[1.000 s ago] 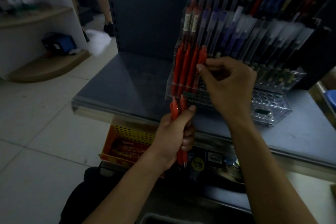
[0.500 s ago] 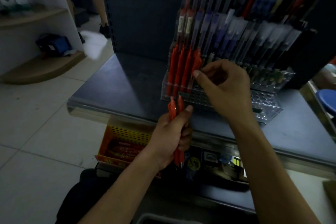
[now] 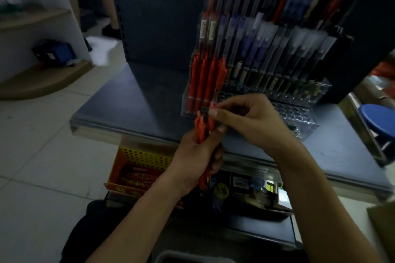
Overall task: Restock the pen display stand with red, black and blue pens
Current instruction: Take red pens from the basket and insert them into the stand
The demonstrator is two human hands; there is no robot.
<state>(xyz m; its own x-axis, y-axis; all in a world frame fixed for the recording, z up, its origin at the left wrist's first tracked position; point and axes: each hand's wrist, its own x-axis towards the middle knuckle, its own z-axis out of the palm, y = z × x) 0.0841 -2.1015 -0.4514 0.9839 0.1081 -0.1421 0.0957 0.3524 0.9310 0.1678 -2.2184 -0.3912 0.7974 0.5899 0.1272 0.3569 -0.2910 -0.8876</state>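
The held pens [image 3: 202,132] are bright red-orange, matching the row of pens [image 3: 205,79] standing in the clear display stand [image 3: 299,119], whose other pens [image 3: 252,49] show blue, purple and black. The surface [image 3: 132,100] is dark slate blue and the floor [image 3: 32,145] pale off-white tile. A basket [image 3: 141,157] below is yellow, dotted with small holes; a stool [image 3: 378,119] at the right is blue.
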